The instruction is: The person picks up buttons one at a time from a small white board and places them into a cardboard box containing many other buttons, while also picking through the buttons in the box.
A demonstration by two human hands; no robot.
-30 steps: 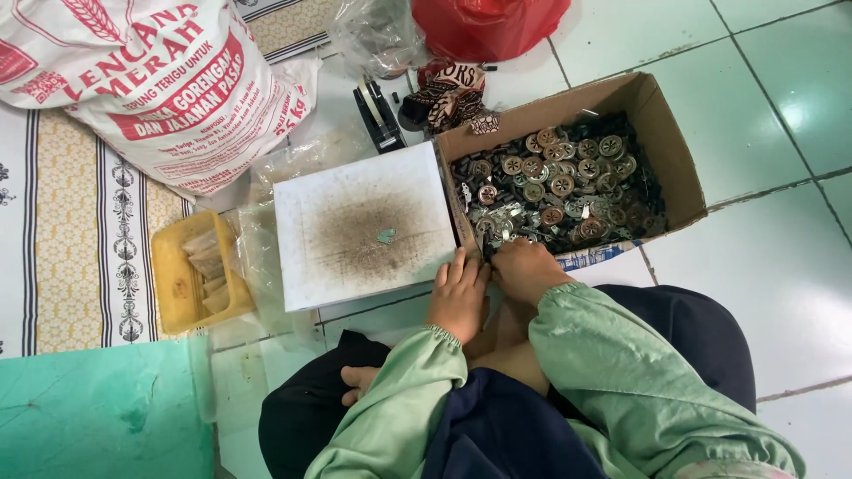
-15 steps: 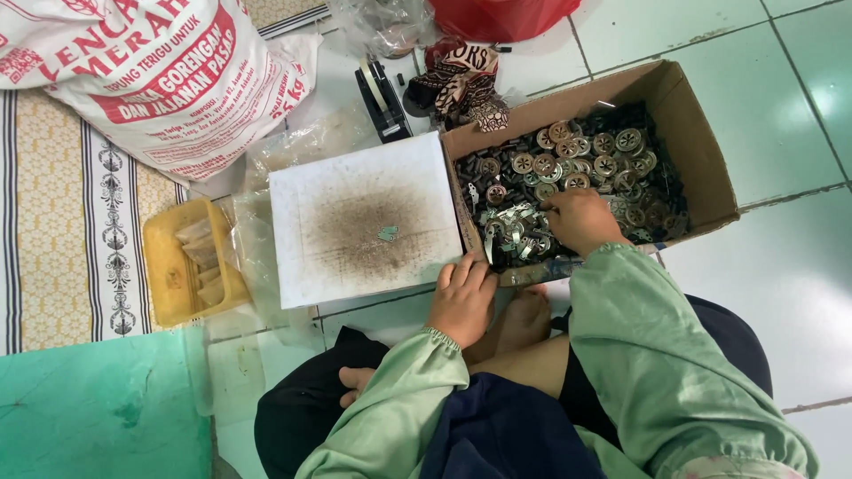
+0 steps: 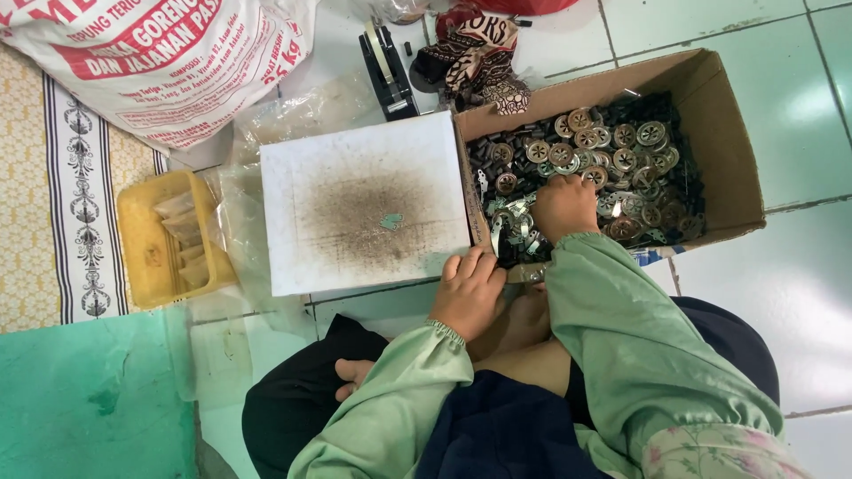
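Item: cardboard box (image 3: 728,133) of small round metal discs (image 3: 612,146), mixed with dark and silvery bits, lying just right of the stained white board (image 3: 364,204); the right hand (image 3: 564,206) is sunk into the parts near the box's board-side end, fingers curled down, though whether anything is pinched cannot be told. The left hand (image 3: 469,293) is laid flat, fingers together, on the board's near right corner. Handling note: a piece is best lifted singly, the board kept pinned.
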